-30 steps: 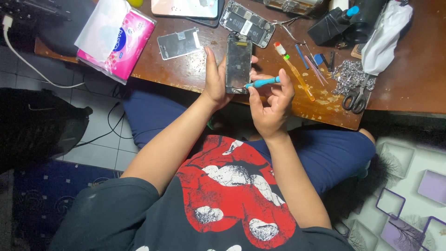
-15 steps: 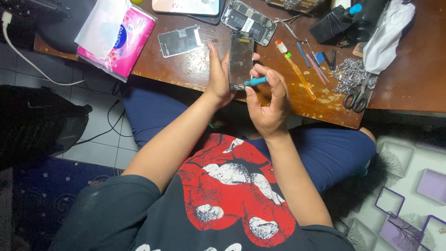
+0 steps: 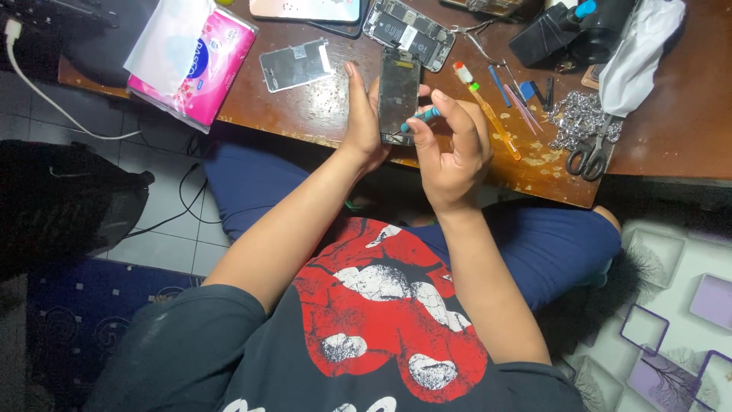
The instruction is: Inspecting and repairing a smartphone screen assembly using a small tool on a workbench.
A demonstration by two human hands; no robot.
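Between the two hands, above the near edge of the desk, stands an opened phone body (image 3: pixel 399 93), a dark narrow rectangle held upright on its long axis, its inner face turned toward the camera and showing greyish, scuffed metal and dark recesses. The left hand (image 3: pixel 364 122) is curled around its left side, fingers stretched up along the edge and thumb at the lower part, so the phone is gripped firmly. The right hand (image 3: pixel 451 149) sits just right of the phone, fingers bent and pinched around a small blue-handled screwdriver (image 3: pixel 422 117), whose thin tip meets the phone's lower portion.

Beyond the hands lies the brown wooden desk (image 3: pixel 320 107), its varnish chipped and speckled pale near the edge. Left of the left hand rest a silver metal plate (image 3: pixel 296 65) and, farther out, a pink tissue pack (image 3: pixel 192 65). Past the fingertips lies another opened phone (image 3: pixel 409 30) with its board exposed. Right of the right hand lie a toothbrush with an orange handle (image 3: pixel 488 111), a heap of silvery chain (image 3: pixel 576 120) and black-handled scissors (image 3: pixel 589 158), with a white cloth (image 3: pixel 637 53) beyond them.

Below the hands the person sits in dark blue trousers and a black shirt with a red print, over a pale tiled floor (image 3: pixel 160 229) crossed by cables.
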